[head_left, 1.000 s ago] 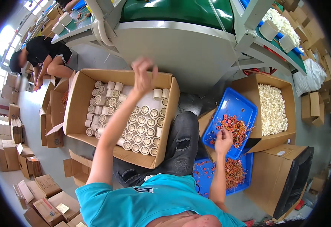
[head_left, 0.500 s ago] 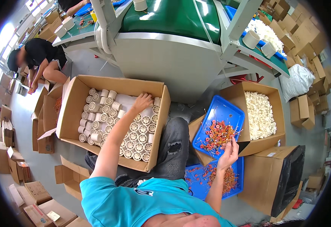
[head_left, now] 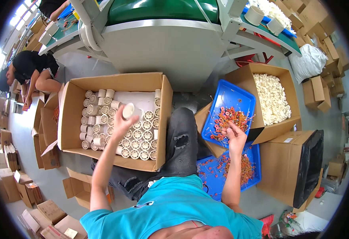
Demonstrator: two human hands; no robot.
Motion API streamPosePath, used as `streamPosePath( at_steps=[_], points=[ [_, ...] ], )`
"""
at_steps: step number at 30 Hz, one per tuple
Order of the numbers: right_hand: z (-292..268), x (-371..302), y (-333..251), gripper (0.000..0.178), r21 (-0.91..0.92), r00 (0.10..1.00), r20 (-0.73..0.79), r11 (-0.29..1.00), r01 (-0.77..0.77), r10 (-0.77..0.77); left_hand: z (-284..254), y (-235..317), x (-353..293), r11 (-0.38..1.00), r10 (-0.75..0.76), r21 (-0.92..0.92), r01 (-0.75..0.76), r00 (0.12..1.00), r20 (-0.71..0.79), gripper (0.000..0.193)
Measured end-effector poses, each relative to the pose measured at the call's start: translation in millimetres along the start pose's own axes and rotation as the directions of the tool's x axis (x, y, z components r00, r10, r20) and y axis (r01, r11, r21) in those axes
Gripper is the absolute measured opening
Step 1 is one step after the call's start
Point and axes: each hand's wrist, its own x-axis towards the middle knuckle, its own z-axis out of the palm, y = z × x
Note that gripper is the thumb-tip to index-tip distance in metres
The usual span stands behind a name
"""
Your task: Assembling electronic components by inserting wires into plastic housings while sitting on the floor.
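My left hand is raised over a large open carton, its fingers closed round a white plastic cup-shaped part with the hollow end up. Below it, several rows of similar white cylindrical parts fill the carton, many showing spoked ends. At the right, my right hand is over the near part of a tilted blue tray. Its thumb and fingers are pinched together beside a heap of small red parts with orange wires; what they hold, if anything, is too small to make out.
A second blue tray with more wired parts lies below the first. A carton of small white pieces stands at the right, near a black-lined box. A grey machine blocks the far side. Another person crouches at the left.
My left hand has lifted a white cup-shaped part from the carton's far right and moved left and nearer with it. My right hand stays by the wired parts, slightly farther over the tray.
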Motion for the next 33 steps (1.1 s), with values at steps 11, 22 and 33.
streamPosePath(
  at_steps=[11, 22, 33],
  points=[
    [102.4, -51.1, -57.3, 0.022, 0.245, 0.768, 0.64, 0.952, -0.182, -0.017, 91.7, 59.9, -81.3, 0.989, 0.087, 0.067, -0.129, 0.896, 0.436, 0.058],
    [128.5, -65.9, -48.6, 0.019, 0.115, 0.809, 0.581, 0.993, 0.027, -0.089, 56.4, 97.8, -113.5, 0.976, -0.054, 0.204, -0.07, 0.837, 0.545, 0.056],
    [112.6, -55.5, -91.1, 0.022, 0.199, 0.907, 0.277, 0.943, 0.267, -0.316, 63.7, 45.8, -91.8, 0.941, 0.339, 0.02, -0.338, 0.935, -0.105, 0.065]
  ],
)
